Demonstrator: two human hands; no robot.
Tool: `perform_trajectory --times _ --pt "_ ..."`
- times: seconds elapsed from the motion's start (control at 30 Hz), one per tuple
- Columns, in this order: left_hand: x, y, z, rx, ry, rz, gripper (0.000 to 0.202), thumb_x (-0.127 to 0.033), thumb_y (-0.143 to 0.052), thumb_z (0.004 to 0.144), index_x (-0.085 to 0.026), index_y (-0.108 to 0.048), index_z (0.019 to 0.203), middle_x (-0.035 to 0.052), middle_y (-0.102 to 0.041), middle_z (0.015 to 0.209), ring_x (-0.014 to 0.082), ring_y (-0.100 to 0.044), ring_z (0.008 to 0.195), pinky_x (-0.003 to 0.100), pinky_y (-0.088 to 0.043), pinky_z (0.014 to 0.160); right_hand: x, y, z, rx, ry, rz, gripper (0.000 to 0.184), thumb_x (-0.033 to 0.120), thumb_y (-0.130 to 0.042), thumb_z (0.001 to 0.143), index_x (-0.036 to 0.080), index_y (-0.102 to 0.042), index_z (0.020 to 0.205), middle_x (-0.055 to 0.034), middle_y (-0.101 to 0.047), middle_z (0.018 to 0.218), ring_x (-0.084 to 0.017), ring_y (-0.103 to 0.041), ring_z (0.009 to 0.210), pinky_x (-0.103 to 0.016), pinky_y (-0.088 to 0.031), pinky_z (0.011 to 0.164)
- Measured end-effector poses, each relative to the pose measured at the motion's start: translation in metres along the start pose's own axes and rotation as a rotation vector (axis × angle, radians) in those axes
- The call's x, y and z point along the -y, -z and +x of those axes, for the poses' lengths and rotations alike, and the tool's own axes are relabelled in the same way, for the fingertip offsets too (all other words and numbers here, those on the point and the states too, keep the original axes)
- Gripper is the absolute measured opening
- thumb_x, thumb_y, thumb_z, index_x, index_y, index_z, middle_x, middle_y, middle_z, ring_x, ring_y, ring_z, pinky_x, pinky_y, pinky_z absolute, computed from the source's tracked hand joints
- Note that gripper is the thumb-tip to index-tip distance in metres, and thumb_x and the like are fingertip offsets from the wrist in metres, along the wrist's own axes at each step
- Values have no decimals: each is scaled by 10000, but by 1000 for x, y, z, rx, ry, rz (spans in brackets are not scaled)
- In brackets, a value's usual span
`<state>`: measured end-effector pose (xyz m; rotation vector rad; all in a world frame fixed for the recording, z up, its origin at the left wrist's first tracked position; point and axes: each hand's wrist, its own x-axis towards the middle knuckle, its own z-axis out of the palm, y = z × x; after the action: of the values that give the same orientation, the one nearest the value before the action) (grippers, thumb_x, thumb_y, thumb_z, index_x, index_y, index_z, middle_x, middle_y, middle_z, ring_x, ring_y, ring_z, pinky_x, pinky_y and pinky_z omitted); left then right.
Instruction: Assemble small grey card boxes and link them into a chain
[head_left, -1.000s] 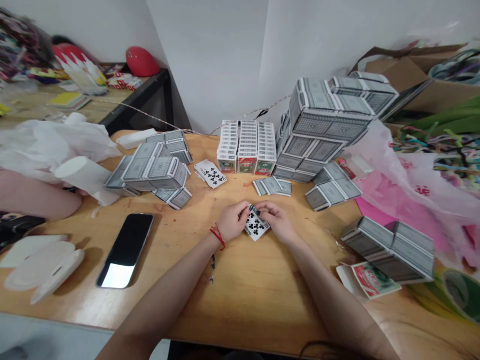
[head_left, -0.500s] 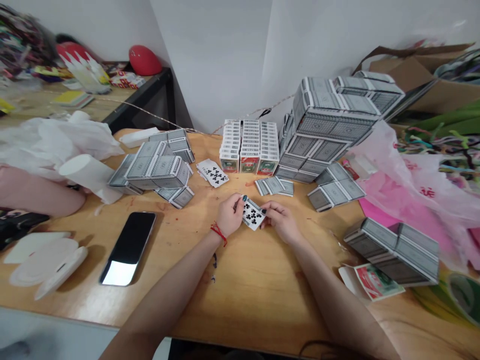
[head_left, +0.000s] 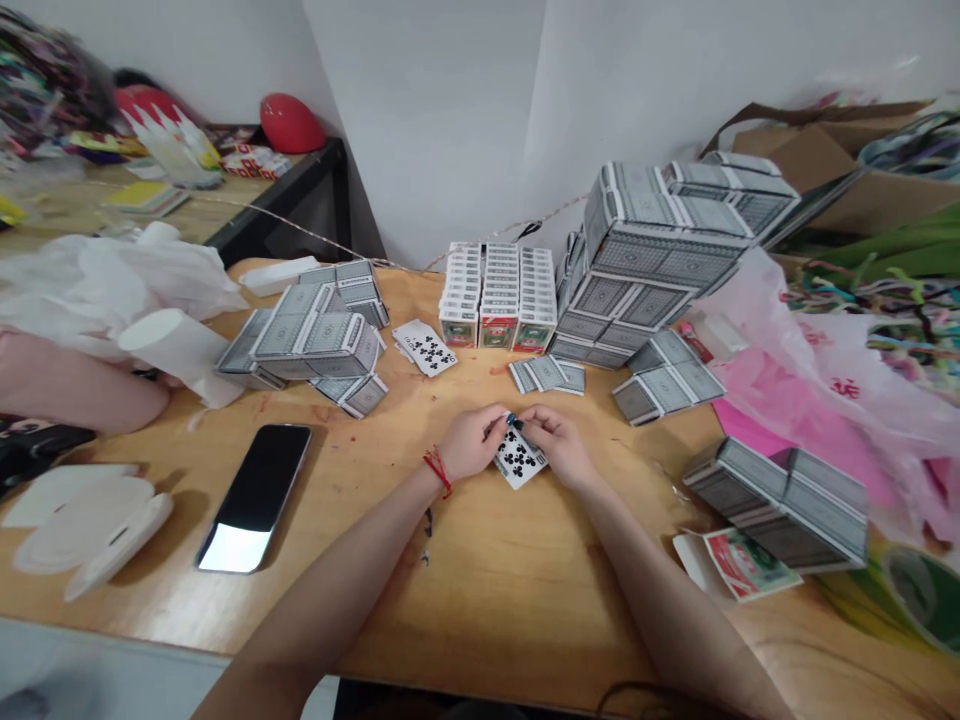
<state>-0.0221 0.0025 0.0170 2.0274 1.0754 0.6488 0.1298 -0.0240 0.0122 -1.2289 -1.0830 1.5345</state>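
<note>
My left hand [head_left: 469,441] and my right hand [head_left: 559,444] meet over the middle of the wooden table [head_left: 480,590], both closed on a small stack of playing cards [head_left: 519,460] with a clubs face up. The stack rests on or just above the tabletop. A red string bracelet [head_left: 436,470] circles my left wrist. Another face-up clubs card pile [head_left: 425,349] lies further back, and a few grey-backed cards [head_left: 547,374] lie just beyond my hands.
Grey card packs are piled at left [head_left: 315,335], back right [head_left: 652,260] and right [head_left: 780,500]. Three rows of small boxes [head_left: 499,290] stand by the wall. A black phone [head_left: 255,495] lies at left. An opened card box [head_left: 739,562] and pink plastic bag [head_left: 810,390] sit right.
Half a second ago both hands held the cards lifted and tilted further back; now the hands have come together again and the stack is lower, nearer me.
</note>
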Motion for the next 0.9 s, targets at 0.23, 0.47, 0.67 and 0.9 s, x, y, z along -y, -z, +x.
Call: perform_trajectory --times 0.23,0.47,0.67,0.9 --pt "2 2 1 -26 13 -85 275 -331 -332 825 -163 -440 635 -31 -400 535 81 -355 501 210 -257 486 2 -4 -1 -36 30 -20 119 286 -535 653 178 -529 704 56 -477 514 -61 -402 421 -182 -304 409" --pt "16 2 2 -221 109 -275 279 -380 -366 813 -164 -407 642 -32 -382 553 77 -348 503 200 -263 467 2 -1 -2 -33 -41 32 103 275 -492 644 185 -504 692 53 -517 440 -75 -429 341 -180 -301 351" --pt "15 7 3 -147 105 -313 288 -384 -384 809 -151 -435 648 -31 -409 578 70 -373 526 194 -291 487 1 0 -5 19 -11 49 111 283 -504 663 177 -514 697 39 -538 454 -78 -442 356 -185 -314 364" --pt "9 6 0 -239 127 -441 342 -395 -366 810 -149 -401 575 -35 -370 529 70 -339 502 202 -289 480 1 -7 -4 0 46 25 252 399 -583 669 176 -515 766 32 -530 564 -78 -458 454 -202 -361 439"
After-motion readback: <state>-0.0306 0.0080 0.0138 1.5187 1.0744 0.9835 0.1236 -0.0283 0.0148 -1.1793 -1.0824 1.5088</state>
